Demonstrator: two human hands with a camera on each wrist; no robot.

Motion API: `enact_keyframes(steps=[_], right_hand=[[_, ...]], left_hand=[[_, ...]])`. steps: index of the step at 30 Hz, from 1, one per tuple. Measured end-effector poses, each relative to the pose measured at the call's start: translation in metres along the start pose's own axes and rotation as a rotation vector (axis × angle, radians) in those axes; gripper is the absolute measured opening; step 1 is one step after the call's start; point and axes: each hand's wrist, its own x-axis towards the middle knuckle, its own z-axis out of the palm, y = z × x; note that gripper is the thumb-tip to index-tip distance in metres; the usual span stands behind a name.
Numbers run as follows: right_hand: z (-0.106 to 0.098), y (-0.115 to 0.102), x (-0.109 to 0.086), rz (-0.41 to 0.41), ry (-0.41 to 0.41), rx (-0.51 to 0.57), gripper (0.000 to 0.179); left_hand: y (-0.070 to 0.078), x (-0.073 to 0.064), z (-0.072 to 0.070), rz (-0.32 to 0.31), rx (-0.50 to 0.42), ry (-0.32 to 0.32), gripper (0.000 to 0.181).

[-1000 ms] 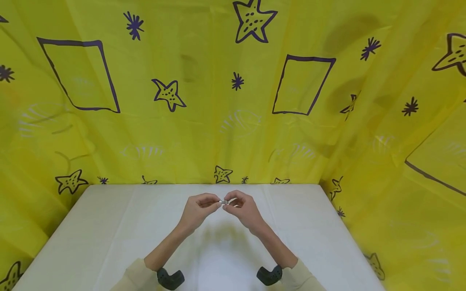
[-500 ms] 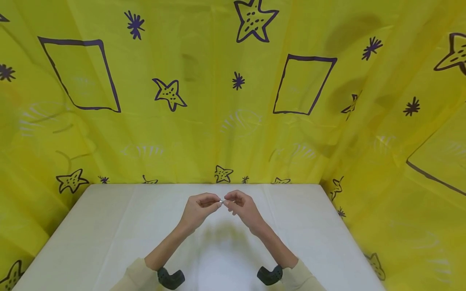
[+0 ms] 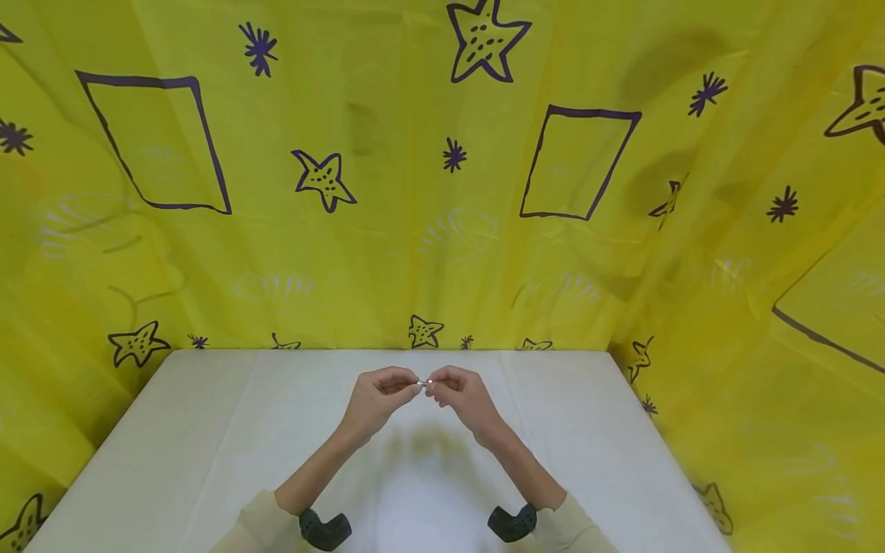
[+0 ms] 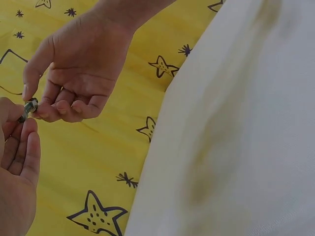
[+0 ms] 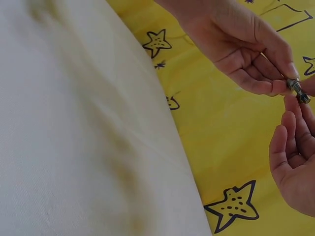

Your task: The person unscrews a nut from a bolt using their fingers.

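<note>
Had a small, silvery, rod-like metal piece [image 3: 425,383] up in the air over the broad white-covered worktop [image 3: 207,430], roughly level. Pinched its left end in the thumb and fingers of the bare left hand [image 3: 373,399], and its right end the same way with the bare right hand [image 3: 473,398]. Probably went fingertips-only given such a tiny part, and probably gripped from both ends to stop any wobble. Angled both wrists inward too, likely just to get the fingertips facing each other. Couldn't see much of the ends, buried under fingertips, and couldn't tell one solid part from two joined ones. Looked ringed or ribbed in the wrist views, but too small to swear to. Lost part of one hand off the edge in each, plus the pale beige sleeves [image 3: 256,524] at the bottom of the head view.
</note>
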Motion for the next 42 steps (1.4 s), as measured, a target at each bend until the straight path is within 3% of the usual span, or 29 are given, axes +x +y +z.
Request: enact_keyframes(steps=[15, 20, 26, 31, 37, 42], right_hand=[[0.003, -0.0011, -0.0013, -0.054, -0.012, 0.053, 0.019], [0.0017, -0.0021, -0.0016, -0.027, -0.035, 0.046, 0.029], [0.0016, -0.0039, -0.0007, 0.024, -0.031, 0.024, 0.02], [0.002, -0.0031, 0.0, 0.047, -0.02, 0.023, 0.023], [0.0025, -0.0006, 0.0009, -0.006, -0.034, 0.08, 0.017], [0.0037, -0.0002, 0.0012, -0.053, -0.029, 0.067, 0.015]], left_hand=[[0.0024, -0.0016, -0.0018, -0.022, -0.014, 0.016, 0.012], [0.002, -0.0015, -0.0023, -0.031, 0.0, 0.026, 0.011], [0.002, -0.0023, -0.0028, -0.007, 0.009, 0.022, 0.011], [0.0031, -0.0035, -0.0027, -0.004, 0.008, 0.014, 0.011], [0.0031, -0.0036, -0.0031, -0.019, 0.008, 0.009, 0.011], [0.0039, -0.0035, -0.0036, -0.022, 0.013, 0.007, 0.013]])
